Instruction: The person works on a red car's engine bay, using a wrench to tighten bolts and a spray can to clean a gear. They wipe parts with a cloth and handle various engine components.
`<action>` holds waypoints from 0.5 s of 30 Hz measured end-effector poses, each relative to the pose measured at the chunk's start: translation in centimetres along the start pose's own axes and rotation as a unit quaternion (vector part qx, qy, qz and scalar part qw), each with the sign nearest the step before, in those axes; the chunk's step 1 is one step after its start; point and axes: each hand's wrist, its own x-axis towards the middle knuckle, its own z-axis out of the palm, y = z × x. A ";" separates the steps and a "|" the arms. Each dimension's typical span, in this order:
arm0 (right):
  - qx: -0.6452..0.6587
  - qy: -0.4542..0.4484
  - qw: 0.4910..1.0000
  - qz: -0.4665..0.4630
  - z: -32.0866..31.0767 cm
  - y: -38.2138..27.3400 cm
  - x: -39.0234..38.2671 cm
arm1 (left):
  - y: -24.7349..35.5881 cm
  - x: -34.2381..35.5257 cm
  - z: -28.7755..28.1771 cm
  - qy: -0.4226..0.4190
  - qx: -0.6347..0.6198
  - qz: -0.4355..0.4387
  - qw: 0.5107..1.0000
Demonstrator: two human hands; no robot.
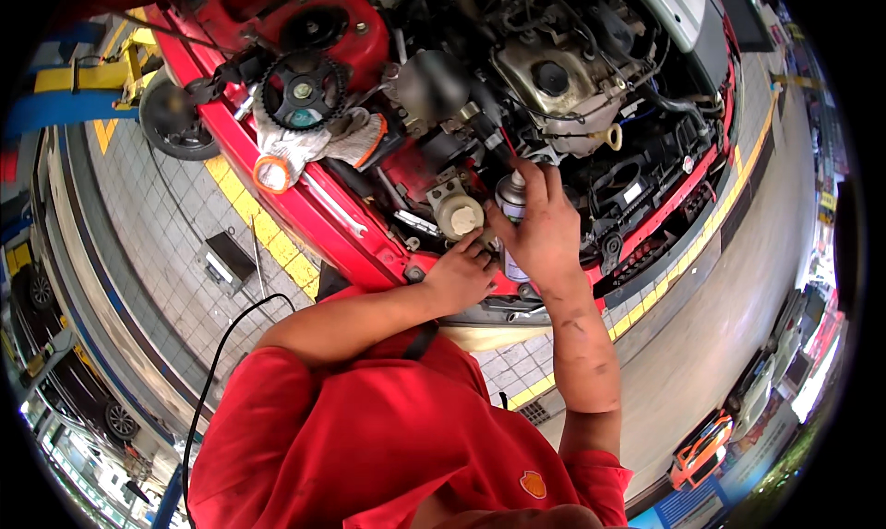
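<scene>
My right hand [544, 229] is closed round a spray can [513, 194] with a pale label, held upright over the front of a red car's engine bay. A thin red straw shows just above the can's top, near the index finger. My left hand [461, 275] rests at the car's front edge beside a cream fluid reservoir [461, 217] with a cap. Its fingers are loosely bent and apart, near the reservoir's lower side, and I see nothing held in them. The engine [554, 77] lies beyond my right hand, with hoses and cables around it.
On the red fender [318, 229] lie a wrench [334, 206], white work gloves [323, 141] with orange cuffs and a black toothed pulley [305, 90]. A wheel [175, 114] and a dark box [226, 259] are on the tiled floor at left. A blue and yellow lift arm [78, 95] stands further left.
</scene>
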 end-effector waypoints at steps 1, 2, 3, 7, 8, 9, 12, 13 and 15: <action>-0.003 0.008 1.000 0.001 0.2 -0.5 0.6 | 0.0 0.0 0.3 0.003 -0.003 0.001 1.000; -0.006 0.016 1.000 0.001 0.4 -1.0 1.1 | -0.1 0.0 0.6 0.005 -0.006 0.001 1.000; -0.015 0.017 1.000 0.000 0.5 -1.2 1.6 | -0.3 0.1 0.6 0.037 0.009 0.018 0.999; -0.037 0.017 0.999 -0.012 1.2 -2.5 2.8 | -0.2 -0.2 0.8 0.030 -0.011 0.006 0.999; -0.036 0.022 0.999 -0.009 1.4 -2.8 3.1 | -0.2 -0.1 0.8 0.044 -0.007 0.006 0.999; -0.033 0.027 0.999 -0.006 1.8 -3.1 3.4 | -0.3 -0.2 0.9 0.055 -0.002 0.006 0.998; -0.041 0.040 0.998 -0.009 2.9 -3.9 4.2 | -0.3 -0.3 1.2 0.093 0.018 0.005 0.995; -0.048 0.045 0.998 -0.010 3.1 -4.1 4.4 | -0.3 -0.2 1.2 0.106 0.025 0.008 0.994; -0.055 0.046 0.997 0.003 3.5 -4.3 4.8 | -0.1 -0.4 0.8 0.079 -0.004 0.004 0.997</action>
